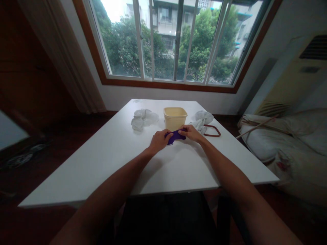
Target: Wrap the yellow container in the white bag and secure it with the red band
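A small purple cloth (175,136) is stretched between my two hands, just in front of the cream plastic bin (175,119). My left hand (159,140) pinches its left end, thumb on top. At the other end my right hand (191,132) grips it the same way. The lower edge of the cloth looks ragged and hangs loose above the white table (107,163). Whether anything lies inside the bin cannot be seen from here.
A crumpled whitish plastic bag (143,119) lies left of the bin. Another bag (204,117) sits to the right, beside a reddish-brown angular loop (216,132). Beyond the table's right side are covered bundles (270,136). A window (166,44) is ahead.
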A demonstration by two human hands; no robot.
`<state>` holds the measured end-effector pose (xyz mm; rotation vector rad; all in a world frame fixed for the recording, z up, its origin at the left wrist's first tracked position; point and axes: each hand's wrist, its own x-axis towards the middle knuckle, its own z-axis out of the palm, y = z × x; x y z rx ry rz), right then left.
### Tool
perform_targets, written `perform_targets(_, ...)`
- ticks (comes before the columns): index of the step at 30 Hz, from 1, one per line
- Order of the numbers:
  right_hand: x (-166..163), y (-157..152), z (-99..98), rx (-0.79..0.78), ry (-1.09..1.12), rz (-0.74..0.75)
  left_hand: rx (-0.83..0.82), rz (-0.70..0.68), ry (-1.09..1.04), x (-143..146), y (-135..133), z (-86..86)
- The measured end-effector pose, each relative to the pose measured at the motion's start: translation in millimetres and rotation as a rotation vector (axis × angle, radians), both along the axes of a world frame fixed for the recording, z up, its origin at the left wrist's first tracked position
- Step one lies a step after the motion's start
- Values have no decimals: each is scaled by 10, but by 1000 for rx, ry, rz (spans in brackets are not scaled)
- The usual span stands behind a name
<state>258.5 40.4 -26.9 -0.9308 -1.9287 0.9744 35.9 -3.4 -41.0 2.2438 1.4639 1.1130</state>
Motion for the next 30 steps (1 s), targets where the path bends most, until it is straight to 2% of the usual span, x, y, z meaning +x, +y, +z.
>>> perform_targets(3,4,-15,68,185,46,-122,-1,2,46,-5,-27,79)
perform_targets(7,-84,-102,189,607,57,-323,55,34,74,34,-99,198)
perform_targets(9,-132,-127,221,703,19,-356,72,41,78,49,-120,230)
perform_targets(14,-176,-97,188,687,-73,-343,66,29,85,-32,-60,209)
perform_targets(19,-145,-105,190,653,41,-354,179,108,-104,-195,140,54)
perform_targets(25,-124,-126,160,527,126,-177,257,136,-150,-242,380,-178)
perform_targets(30,-142,-115,108,427,138,-44,358,66,-144,-331,441,-160)
